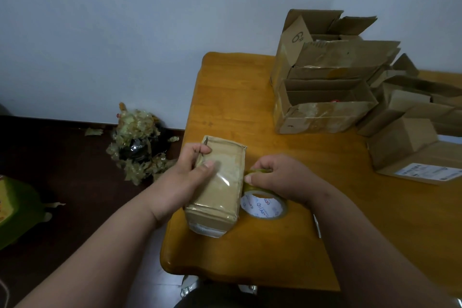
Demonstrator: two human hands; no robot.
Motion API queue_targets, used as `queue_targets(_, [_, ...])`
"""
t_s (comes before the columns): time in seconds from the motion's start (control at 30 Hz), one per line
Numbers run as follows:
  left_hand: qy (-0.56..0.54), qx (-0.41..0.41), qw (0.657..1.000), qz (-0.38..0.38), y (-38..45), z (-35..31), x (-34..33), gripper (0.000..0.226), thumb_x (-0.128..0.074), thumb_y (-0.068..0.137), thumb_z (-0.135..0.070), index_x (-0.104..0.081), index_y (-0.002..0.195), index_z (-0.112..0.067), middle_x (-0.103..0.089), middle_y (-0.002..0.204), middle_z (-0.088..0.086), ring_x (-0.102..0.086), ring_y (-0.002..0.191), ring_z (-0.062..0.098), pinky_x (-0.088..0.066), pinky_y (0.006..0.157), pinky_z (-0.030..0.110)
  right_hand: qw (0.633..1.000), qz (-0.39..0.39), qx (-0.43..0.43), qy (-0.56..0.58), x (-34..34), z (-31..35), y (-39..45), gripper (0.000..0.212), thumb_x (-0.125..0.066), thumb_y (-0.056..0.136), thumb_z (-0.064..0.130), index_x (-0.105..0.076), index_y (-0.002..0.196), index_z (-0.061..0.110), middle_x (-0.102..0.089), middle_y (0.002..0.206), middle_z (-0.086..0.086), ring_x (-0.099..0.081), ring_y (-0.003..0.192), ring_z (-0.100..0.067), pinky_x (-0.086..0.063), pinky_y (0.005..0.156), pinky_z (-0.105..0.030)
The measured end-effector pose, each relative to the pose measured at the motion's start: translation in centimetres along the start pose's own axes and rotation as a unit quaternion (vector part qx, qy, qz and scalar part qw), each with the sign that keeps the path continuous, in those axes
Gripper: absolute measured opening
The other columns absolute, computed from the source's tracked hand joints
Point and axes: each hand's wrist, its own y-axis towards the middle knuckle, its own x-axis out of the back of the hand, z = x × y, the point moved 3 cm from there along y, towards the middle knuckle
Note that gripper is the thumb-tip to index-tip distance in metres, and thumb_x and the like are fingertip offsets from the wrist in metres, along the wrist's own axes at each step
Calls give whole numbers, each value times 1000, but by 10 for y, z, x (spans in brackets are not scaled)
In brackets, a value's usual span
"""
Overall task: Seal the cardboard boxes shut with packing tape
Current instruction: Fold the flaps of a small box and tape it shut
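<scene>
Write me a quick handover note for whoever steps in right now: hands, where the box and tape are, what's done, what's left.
Left hand grips the small box at the table's near-left corner, thumb on its taped top.
Right hand pinches the tape roll, which stands against the box's right side.
Done: this box looks closed, with tape over its top.
Left: finish this strip, then tape the open boxes stacked at the far right.
</scene>
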Motion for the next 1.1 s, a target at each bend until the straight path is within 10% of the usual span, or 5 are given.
queue_targets(0.4, [54,-30,996,-62,-18,-5,-6,64,-37,105,-36,6,147,-58,-28,157,-12,-37,138,16,-33,112,37,920,-8,-42,389,-15,-55,0,36,-71,71,38,-68,96,11,-69,95,-9,-62,95,-29,-47,91,-45])
queue_targets(0.53, [-11,15,994,-105,-16,2,-5,47,-40,105,-34,-32,151,-36,-52,139,-13,-53,121,9,-43,91,18,903,18,-55,425,-29,-52,2,43,-82,69,25,-63,105,12,-70,99,-12,-66,89,-26,-51,80,-39])
queue_targets(0.63, [-125,38,984,-123,-13,6,-2,25,-42,105,-27,-63,117,-29,-72,98,-5,-69,79,5,-51,53,13,889,-4,-28,458,-22,-46,3,48,-79,69,28,-61,111,11,-69,109,-14,-67,98,-28,-52,88,-42])
queue_targets(0.9, [-497,202,843,-36,-1,50,-29,39,-47,100,-33,-62,128,-9,-70,117,18,-72,96,32,-61,68,44,886,44,132,442,23,-11,-8,56,-76,66,25,-55,115,7,-70,103,-8,-66,98,-24,-55,80,-33])
queue_targets(1.1, [-25,156,983,-96,-3,94,-28,65,-53,98,-14,-26,152,-37,-46,148,4,-56,111,16,-44,98,36,983,77,35,164,-25,-24,-1,34,-81,78,30,-58,102,34,-69,102,0,-70,91,-18,-61,80,-37])
